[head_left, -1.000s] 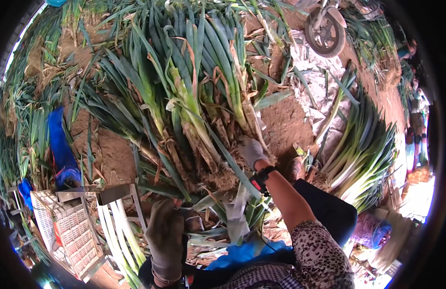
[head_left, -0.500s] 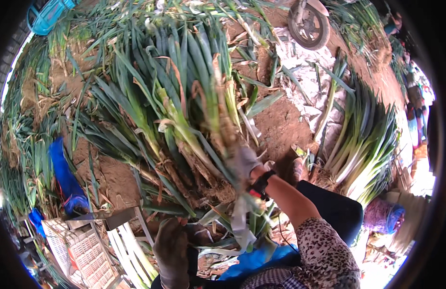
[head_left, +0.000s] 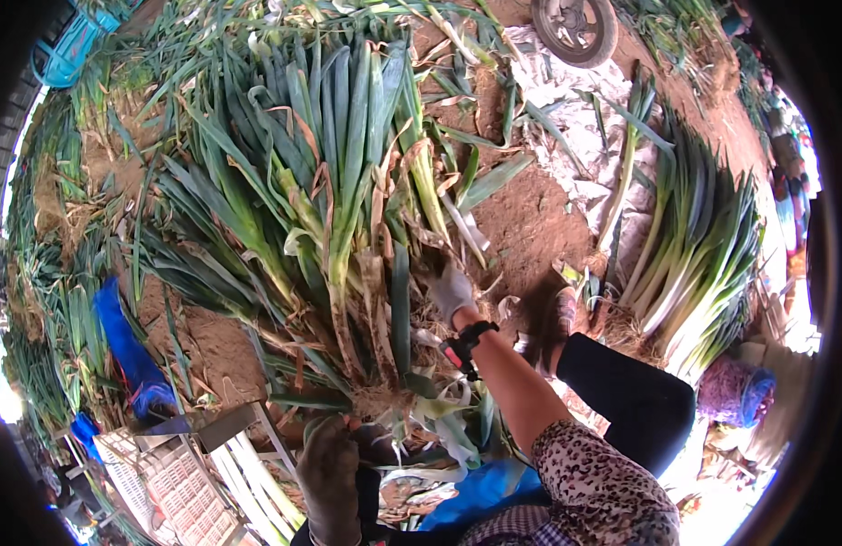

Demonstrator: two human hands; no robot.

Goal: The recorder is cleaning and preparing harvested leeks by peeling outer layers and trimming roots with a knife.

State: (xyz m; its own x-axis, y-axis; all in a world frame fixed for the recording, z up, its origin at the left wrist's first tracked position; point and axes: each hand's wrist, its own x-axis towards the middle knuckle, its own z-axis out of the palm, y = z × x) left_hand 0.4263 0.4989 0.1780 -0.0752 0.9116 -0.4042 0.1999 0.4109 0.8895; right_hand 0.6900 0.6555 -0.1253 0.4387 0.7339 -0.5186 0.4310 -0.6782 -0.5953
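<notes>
A big heap of leeks lies before me, green leaves pointing away and rooted, dirt-brown ends toward me. My right hand, in a pale glove with a dark band at the wrist, reaches to the right edge of the heap beside brown, dry stalks. Its fingertips are lost among them, so I cannot tell whether it grips one. My left hand, in a dirty grey-brown glove, is low and near me, just below the roots. Its fingers are turned from view. Peeled leek leaves lie between the hands.
Cleaned white-stemmed leeks lie at the right, past my knee. Near left stand a metal frame, a white plastic crate and more white stalks. A wheel stands at the far right, by pale sheeting.
My right hand has moved slightly up and left. The blurred leek stalk that rose from it earlier is no longer seen there. The left hand stays nearly in place; the view has shifted a little.
</notes>
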